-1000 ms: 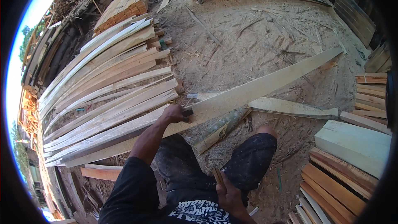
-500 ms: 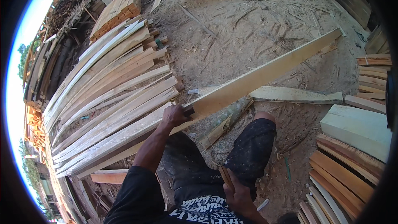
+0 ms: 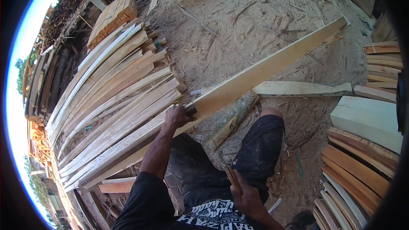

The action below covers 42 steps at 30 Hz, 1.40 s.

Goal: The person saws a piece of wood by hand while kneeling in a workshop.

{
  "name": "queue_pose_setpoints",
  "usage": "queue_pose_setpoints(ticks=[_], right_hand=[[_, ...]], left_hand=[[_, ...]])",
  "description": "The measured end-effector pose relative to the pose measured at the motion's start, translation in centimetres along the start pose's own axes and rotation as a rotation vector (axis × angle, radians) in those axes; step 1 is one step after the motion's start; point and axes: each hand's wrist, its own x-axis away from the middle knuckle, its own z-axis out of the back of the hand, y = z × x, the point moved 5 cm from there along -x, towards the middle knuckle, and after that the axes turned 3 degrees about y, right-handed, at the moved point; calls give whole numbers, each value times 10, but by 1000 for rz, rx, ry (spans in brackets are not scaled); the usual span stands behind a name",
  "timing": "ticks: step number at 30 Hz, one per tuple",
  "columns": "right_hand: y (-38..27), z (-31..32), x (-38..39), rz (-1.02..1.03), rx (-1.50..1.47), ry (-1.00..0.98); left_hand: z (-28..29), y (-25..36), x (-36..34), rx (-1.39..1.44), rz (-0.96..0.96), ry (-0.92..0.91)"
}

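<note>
The view has turned a bit, so the right knee (image 3: 271, 113) and the wood piles (image 3: 365, 119) at the right sit higher in the frame than a second ago; the wooden handle (image 3: 233, 177), low in the middle, is a little farther right now; the right hand (image 3: 246, 196) has its fingers curled tight around it. The thin line above the handle (maybe a blade) is harder to see now; the left hand (image 3: 175, 117), left of the middle, keeps its fingers wrapped on a dark block (image 3: 191, 110) at the long board (image 3: 272, 68); that board runs from lower left to upper right; so it seems the board is held steady while the handle is drawn away a little.
</note>
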Motion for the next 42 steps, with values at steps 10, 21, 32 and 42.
queue_pose_setpoints(ticks=[10,21,32,42], right_hand=[[31,-47,-88,-92,74,-91],[51,-89,-194,-35,35,-52],[51,-52,-122,-122,96,-112],[12,-7,7,-61,15,-73]], left_hand=[[11,15,8,-19,3,49],[26,32,-1,-74,-17,64],[21,24,2,-27,-23,-16],[5,2,6,23,-75,-14]])
